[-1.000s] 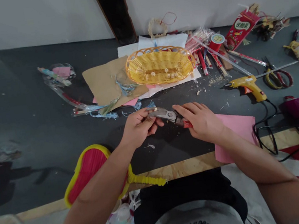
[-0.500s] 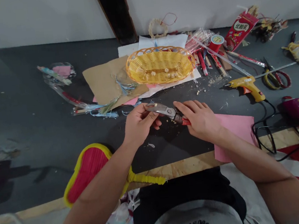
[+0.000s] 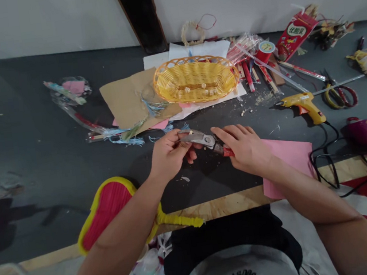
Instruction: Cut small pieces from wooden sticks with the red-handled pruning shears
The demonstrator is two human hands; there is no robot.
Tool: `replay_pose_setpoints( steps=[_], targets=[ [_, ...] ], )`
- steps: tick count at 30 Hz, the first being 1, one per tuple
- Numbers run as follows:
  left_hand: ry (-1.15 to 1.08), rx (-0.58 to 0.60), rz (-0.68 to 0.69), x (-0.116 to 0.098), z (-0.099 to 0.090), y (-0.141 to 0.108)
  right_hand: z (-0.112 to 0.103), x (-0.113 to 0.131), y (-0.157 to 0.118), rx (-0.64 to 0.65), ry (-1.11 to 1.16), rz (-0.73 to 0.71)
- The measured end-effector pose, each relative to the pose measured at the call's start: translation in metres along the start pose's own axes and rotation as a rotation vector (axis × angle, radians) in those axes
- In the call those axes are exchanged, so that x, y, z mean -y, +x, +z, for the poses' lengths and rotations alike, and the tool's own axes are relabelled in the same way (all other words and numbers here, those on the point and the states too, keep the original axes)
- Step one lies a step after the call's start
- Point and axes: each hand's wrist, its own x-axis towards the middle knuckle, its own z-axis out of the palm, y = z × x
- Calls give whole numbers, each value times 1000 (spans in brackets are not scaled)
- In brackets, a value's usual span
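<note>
My right hand (image 3: pixel 249 148) is wrapped around the red handles of a pair of pruning shears (image 3: pixel 208 140), whose metal blades point left. At the blades, the fingers of my left hand (image 3: pixel 168 156) pinch a small pale piece (image 3: pixel 190 132); most of it is hidden, so its kind is unclear. The left thumb lies along the lower blade. Tiny pale bits lie on the dark tabletop under the shears. Beyond my hands stands a yellow woven basket (image 3: pixel 196 75) with a few small pale pieces inside.
To the right lie a yellow glue gun (image 3: pixel 305 105), scissors (image 3: pixel 335 92) and pink paper (image 3: pixel 288 160). A red drink carton (image 3: pixel 296 36) and a thread spool (image 3: pixel 264 54) stand behind. Brown paper (image 3: pixel 125 98) and blue tassels lie left of the basket. A yellow-edged red object (image 3: pixel 109 204) rests by my left forearm.
Both hands and the shears have shifted very slightly left and down in view. The grip on the shears and on the small pale piece looks the same.
</note>
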Motion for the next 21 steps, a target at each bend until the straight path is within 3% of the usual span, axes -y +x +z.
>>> replay_pose_setpoints(
  steps=[11,21],
  targets=[
    [-51,-7,2,-2,3,0,-1,4,1,14,-23,17],
    [-97,101,-60,1,-3,1,-3,-6,1,8,-8,-34]
  ],
)
